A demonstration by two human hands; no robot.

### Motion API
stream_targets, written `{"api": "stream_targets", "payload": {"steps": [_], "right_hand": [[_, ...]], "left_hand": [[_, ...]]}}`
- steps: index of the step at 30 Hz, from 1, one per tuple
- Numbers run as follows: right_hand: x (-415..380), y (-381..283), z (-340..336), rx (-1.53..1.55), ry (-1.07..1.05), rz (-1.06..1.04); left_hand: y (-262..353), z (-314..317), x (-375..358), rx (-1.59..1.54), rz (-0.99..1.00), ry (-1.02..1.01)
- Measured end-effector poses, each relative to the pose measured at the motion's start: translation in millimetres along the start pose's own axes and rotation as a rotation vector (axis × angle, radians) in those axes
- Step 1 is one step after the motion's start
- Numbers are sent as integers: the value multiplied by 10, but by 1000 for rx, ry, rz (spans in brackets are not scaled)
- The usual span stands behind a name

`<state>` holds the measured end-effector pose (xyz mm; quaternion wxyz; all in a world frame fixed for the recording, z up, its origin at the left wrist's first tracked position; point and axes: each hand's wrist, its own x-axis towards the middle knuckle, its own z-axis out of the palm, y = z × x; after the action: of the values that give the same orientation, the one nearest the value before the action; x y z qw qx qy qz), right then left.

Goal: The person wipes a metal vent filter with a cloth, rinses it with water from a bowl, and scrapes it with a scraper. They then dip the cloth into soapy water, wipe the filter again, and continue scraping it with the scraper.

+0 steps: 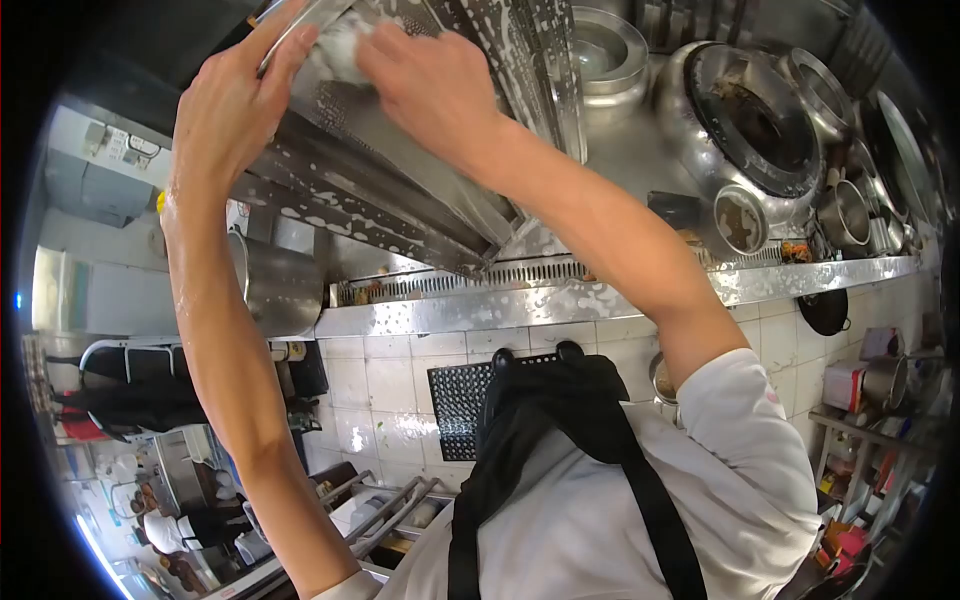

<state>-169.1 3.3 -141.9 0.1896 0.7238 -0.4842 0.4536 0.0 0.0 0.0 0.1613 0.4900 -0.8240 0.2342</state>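
Note:
A large soapy stainless steel frame (350, 205) stands tilted over the counter, its lower corner close to the slotted drain. White suds streak its ribs and flat inner face. My left hand (235, 110) is closed around its upper left edge, thumb on the near side. Against the inner face my right hand (430, 90) presses a whitish, foam-covered scrubbing wad (343, 50), the fingers curled over it and slightly blurred. The right forearm reaches across in front of the frame.
A steel counter edge (560, 303) with a slotted drain (460, 283) runs across. To the right stand a big round steel pot (690, 110), a small dirty pot (740, 222) and several pans. A tall pot (280, 285) is at left. A black mat (455, 410) lies on the tiled floor.

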Motion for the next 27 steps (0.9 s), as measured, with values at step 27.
{"api": "stream_targets", "payload": {"steps": [27], "right_hand": [[182,371,681,74,-139,-128]], "left_hand": [[49,50,45,-347,19,-68]]}}
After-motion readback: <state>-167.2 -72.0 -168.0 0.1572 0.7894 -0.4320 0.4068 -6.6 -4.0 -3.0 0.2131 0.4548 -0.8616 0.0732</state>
